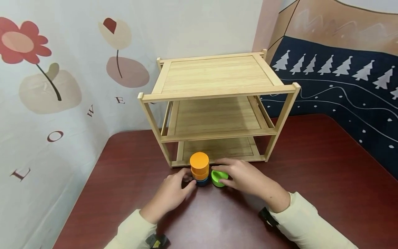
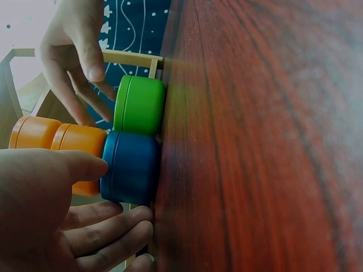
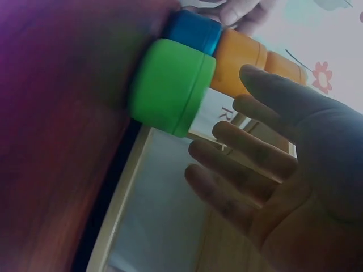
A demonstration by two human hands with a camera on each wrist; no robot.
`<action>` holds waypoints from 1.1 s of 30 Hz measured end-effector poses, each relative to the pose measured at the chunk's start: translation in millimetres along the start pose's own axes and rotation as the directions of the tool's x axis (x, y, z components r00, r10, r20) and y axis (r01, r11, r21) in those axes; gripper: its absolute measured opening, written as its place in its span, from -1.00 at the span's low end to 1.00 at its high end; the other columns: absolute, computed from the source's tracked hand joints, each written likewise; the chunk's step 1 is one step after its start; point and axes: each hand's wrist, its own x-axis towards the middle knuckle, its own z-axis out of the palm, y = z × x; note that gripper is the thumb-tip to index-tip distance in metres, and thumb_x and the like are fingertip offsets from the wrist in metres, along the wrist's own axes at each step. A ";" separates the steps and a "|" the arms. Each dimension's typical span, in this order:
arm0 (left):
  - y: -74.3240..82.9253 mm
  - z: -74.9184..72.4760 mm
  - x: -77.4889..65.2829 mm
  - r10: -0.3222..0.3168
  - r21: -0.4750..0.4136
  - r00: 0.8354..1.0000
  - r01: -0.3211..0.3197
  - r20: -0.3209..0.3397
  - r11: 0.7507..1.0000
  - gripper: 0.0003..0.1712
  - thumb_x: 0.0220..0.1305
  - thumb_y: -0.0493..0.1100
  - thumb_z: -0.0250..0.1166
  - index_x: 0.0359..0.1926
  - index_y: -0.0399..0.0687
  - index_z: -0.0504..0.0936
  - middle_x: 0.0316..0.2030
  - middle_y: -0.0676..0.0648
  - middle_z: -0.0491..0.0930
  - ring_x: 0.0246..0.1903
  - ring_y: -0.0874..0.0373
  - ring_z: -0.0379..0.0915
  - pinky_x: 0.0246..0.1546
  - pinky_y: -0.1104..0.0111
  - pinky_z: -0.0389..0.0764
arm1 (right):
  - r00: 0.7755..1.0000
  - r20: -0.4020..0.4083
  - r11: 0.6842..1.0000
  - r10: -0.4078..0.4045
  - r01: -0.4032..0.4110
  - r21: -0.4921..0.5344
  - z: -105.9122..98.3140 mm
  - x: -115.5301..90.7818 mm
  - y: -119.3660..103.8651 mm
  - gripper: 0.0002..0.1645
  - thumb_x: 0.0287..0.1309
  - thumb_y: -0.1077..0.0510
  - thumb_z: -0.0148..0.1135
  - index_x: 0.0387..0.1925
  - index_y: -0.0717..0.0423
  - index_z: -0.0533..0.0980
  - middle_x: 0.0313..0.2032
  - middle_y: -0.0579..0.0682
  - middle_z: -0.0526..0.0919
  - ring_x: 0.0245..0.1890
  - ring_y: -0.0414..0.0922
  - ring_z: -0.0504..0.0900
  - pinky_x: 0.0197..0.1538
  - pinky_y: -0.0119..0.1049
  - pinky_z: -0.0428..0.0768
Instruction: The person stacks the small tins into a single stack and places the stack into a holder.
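Three round lidded tins stand in a stack: a blue tin (image 2: 131, 168) at the bottom with a lower orange tin (image 3: 237, 59) and an upper orange tin (image 1: 199, 161) above it. A green tin (image 1: 219, 177) stands on the table right beside the blue one. My left hand (image 1: 172, 191) is at the stack's left side, thumb tip right at the blue tin's lid and relaxed fingers behind it. Over the green tin hovers my right hand (image 1: 244, 175); in the right wrist view its fingers (image 3: 249, 175) are spread apart, with a gap between them and the tin.
A wooden rack (image 1: 217, 93) with three shelf levels stands directly behind the tins on the dark red table (image 1: 124, 173). A wall with printed flowers (image 1: 116, 52) rises at the left, and a dark blue tree-patterned covering (image 1: 329, 79) at the right.
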 end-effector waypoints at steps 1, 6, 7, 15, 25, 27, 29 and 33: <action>-0.5 0.5 -0.4 0.001 0.004 1.000 -0.001 0.000 1.000 -0.61 0.35 0.02 0.30 0.14 0.02 0.58 -0.17 0.06 0.73 -0.09 0.12 0.67 0.02 0.09 0.62 | 1.000 0.009 1.000 0.002 -0.003 0.004 1.4 -0.2 -0.2 -0.54 0.15 0.08 0.46 0.09 0.09 0.65 0.13 0.09 0.65 0.03 -0.02 0.71 0.00 -0.16 0.69; -2.0 2.5 -2.6 0.013 0.012 1.000 -0.013 0.001 1.000 -0.61 0.35 0.01 0.31 0.13 0.00 0.59 -0.17 0.05 0.74 -0.10 0.11 0.67 0.01 0.08 0.62 | 0.999 0.041 0.999 0.022 -0.023 0.024 5.6 -2.2 -1.1 -0.54 0.15 0.08 0.46 0.09 0.09 0.65 0.14 0.09 0.64 0.02 -0.03 0.71 -0.01 -0.16 0.69; -2.0 2.8 -2.8 0.018 0.012 1.000 -0.018 0.001 1.000 -0.61 0.35 0.00 0.31 0.13 0.00 0.59 -0.17 0.04 0.74 -0.10 0.11 0.67 0.01 0.08 0.62 | 0.999 0.043 0.999 0.024 -0.025 0.027 6.0 -2.6 -1.1 -0.54 0.15 0.08 0.46 0.09 0.09 0.65 0.14 0.09 0.64 0.03 -0.03 0.71 0.00 -0.16 0.69; -1.3 2.8 -1.0 0.015 -0.004 1.000 -0.015 0.000 1.000 -0.61 0.35 0.01 0.31 0.13 0.01 0.59 -0.18 0.06 0.73 -0.11 0.14 0.67 0.01 0.10 0.62 | 0.998 0.056 0.999 0.012 -0.014 0.031 6.0 -3.6 0.6 -0.54 0.15 0.09 0.46 0.09 0.08 0.65 0.15 0.11 0.64 0.05 -0.01 0.70 0.03 -0.14 0.68; -1.0 0.8 -0.9 0.000 -0.007 1.000 0.000 -0.002 1.000 -0.60 0.34 0.02 0.32 0.14 0.02 0.59 -0.18 0.05 0.73 -0.11 0.13 0.66 0.01 0.09 0.62 | 0.994 0.113 1.000 0.009 -0.011 0.016 6.6 -2.4 0.1 -0.54 0.17 0.07 0.44 0.11 0.07 0.65 0.18 0.11 0.62 0.11 0.01 0.67 0.10 -0.12 0.65; -0.6 0.6 -0.7 0.001 -0.008 1.000 -0.001 -0.003 1.000 -0.60 0.34 0.02 0.32 0.14 0.02 0.59 -0.18 0.05 0.73 -0.11 0.13 0.67 0.01 0.09 0.62 | 0.993 0.116 1.000 0.005 -0.007 0.013 6.9 -2.1 0.5 -0.55 0.16 0.08 0.44 0.10 0.06 0.65 0.17 0.11 0.63 0.11 0.01 0.67 0.11 -0.12 0.65; -0.3 0.4 -0.5 0.003 -0.010 1.000 -0.003 -0.004 1.000 -0.60 0.34 0.02 0.32 0.14 0.03 0.59 -0.18 0.05 0.74 -0.10 0.13 0.67 0.01 0.09 0.62 | 0.993 0.118 1.000 0.003 -0.005 0.010 7.2 -1.7 1.0 -0.55 0.16 0.08 0.44 0.10 0.05 0.65 0.17 0.11 0.63 0.12 0.01 0.67 0.11 -0.12 0.65; 0.1 0.0 -0.3 0.005 -0.010 1.000 -0.005 -0.010 1.000 -0.60 0.33 0.02 0.32 0.13 0.04 0.59 -0.18 0.05 0.74 -0.11 0.14 0.67 0.01 0.09 0.62 | 0.992 0.122 1.000 0.002 -0.003 0.007 7.3 -1.0 1.7 -0.56 0.16 0.09 0.45 0.10 0.04 0.66 0.18 0.10 0.63 0.13 0.00 0.66 0.11 -0.12 0.65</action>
